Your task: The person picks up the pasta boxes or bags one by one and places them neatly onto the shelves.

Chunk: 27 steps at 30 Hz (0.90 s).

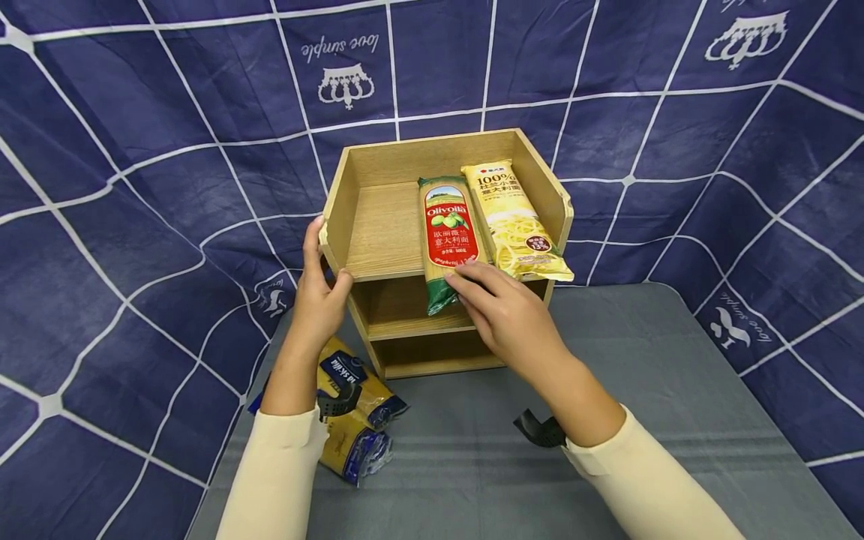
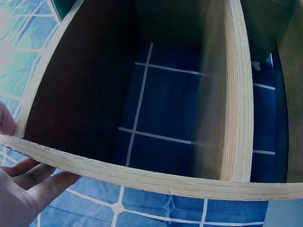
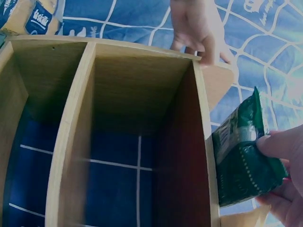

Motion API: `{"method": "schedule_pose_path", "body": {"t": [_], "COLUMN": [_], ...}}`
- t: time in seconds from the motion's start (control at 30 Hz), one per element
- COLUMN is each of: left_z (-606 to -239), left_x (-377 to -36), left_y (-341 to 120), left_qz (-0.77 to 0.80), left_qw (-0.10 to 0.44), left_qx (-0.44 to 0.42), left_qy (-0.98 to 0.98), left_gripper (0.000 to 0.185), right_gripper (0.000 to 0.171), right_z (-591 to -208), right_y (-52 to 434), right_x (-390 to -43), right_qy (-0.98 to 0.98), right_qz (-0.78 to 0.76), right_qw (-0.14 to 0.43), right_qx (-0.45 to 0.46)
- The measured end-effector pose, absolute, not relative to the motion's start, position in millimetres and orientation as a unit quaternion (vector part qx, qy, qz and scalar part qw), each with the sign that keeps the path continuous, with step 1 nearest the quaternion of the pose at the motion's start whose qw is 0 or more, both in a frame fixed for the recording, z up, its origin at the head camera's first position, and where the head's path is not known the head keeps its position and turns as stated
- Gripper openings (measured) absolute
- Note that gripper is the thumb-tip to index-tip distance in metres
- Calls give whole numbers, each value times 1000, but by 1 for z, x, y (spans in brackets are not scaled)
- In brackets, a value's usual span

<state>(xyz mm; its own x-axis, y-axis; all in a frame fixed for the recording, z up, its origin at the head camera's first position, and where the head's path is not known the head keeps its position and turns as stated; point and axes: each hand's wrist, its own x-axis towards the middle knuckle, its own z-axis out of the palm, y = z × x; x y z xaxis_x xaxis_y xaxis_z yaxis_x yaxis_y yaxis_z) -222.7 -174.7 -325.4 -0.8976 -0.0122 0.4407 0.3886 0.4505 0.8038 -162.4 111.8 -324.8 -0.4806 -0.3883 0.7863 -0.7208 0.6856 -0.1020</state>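
Observation:
A three-tier wooden shelf (image 1: 385,225) stands on a grey table (image 1: 641,360). On its top tray lie a red and green Olivoila pasta packet (image 1: 448,225) and a yellow pasta packet (image 1: 516,225) side by side. The Olivoila packet's green end (image 3: 239,165) sticks out over the front edge, and my right hand (image 1: 472,285) pinches it there between fingers (image 3: 277,144) and thumb. My left hand (image 1: 322,289) grips the shelf's left side wall (image 2: 142,177), thumb at the front and fingers (image 2: 28,182) on the outside. The two lower tiers look bare.
Several blue and yellow pasta packets (image 1: 358,397) lie on the table by my left forearm. A dark blue cloth with white lines (image 1: 135,187) hangs behind and around the table. Open grey tabletop stretches to the right of the shelf.

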Motion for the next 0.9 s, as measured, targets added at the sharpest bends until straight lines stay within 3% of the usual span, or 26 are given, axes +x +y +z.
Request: {"method": "schedule_pose_path", "body": {"t": [0.53,0.9], "left_z": [-332,-331], "left_x": [-226,-227], "left_y": [-178,-177], "left_qz": [-505,-508], "left_qw": [206,209], "left_qx": [-122,-125], "left_qy": [-829,-826], "left_gripper": [85,85], "right_gripper": [31,29], "right_z": [-311,-310], "right_y": [107,105], "right_x": [-181,-191], "right_qy": [-872,-871], "right_qz": [186,182], "right_qw": [342,350], "right_qx": [296,291]}}
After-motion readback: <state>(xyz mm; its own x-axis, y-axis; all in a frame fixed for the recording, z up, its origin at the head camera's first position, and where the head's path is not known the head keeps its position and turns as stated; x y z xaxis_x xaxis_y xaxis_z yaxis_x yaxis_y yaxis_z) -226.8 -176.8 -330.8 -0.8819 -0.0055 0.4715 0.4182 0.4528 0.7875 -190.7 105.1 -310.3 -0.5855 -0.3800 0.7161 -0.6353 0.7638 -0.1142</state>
